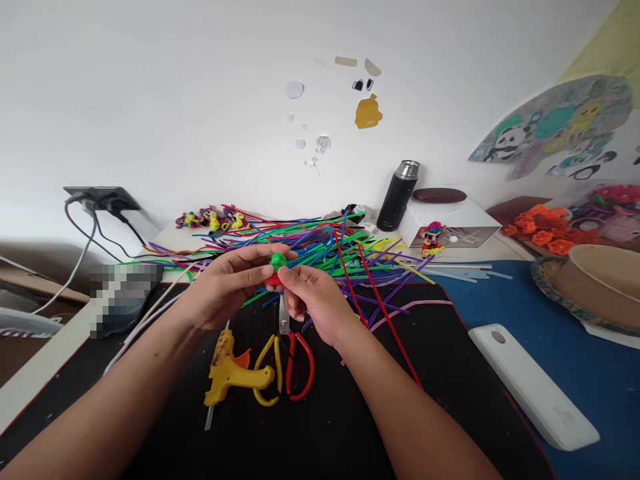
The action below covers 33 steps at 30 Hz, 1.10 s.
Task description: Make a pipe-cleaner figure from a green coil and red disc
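Observation:
Between my two hands is a small green and red piece [278,261] that looks made of coiled pipe cleaner. My left hand [239,275] pinches it from the left with thumb and fingers. From the right, the thumb and fingers of my right hand [315,293] press on its lower red part. Just below the hands lie scissors [300,373] with red handles, their blades pointing away from me. Pliers with yellow handles [265,380] lie against them. A yellow glue gun [227,373] rests to the left, a clear glue stick poking from its rear.
Many coloured pipe cleaners [320,243] spread behind my hands. A black thermos [399,197], a white box [450,223] and a small pipe-cleaner figure [431,240] stand at the back right. A white power bank [535,387] lies right; small figures [213,218] sit back left.

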Each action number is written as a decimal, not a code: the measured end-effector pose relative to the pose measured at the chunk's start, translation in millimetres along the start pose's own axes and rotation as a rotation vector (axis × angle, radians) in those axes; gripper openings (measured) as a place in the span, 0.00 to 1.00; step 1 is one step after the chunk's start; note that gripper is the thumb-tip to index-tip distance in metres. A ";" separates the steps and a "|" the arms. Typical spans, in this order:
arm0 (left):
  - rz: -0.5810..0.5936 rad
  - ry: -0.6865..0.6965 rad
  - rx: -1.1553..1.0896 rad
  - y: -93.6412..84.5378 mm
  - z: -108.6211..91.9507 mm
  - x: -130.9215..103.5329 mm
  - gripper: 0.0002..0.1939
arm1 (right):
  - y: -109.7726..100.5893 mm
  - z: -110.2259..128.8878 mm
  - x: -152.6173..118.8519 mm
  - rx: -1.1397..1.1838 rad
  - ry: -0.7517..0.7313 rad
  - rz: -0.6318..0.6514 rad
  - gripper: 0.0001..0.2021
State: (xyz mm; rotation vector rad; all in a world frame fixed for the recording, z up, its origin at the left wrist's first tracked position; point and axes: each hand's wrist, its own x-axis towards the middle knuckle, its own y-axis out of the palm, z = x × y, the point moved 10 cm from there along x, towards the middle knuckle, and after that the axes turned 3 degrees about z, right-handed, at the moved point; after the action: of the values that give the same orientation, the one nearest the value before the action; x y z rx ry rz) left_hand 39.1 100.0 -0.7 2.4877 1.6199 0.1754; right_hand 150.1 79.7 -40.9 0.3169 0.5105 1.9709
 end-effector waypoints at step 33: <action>-0.035 0.015 -0.240 -0.1 17.1 9.6 0.17 | -6.7 -4.2 0.8 0.047 0.009 -0.050 0.30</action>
State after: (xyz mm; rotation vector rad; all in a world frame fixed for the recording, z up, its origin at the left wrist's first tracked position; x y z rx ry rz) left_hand 46.1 107.5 -17.3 2.2819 1.5458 0.3621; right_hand 153.1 82.1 -47.8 0.3223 0.5659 1.9151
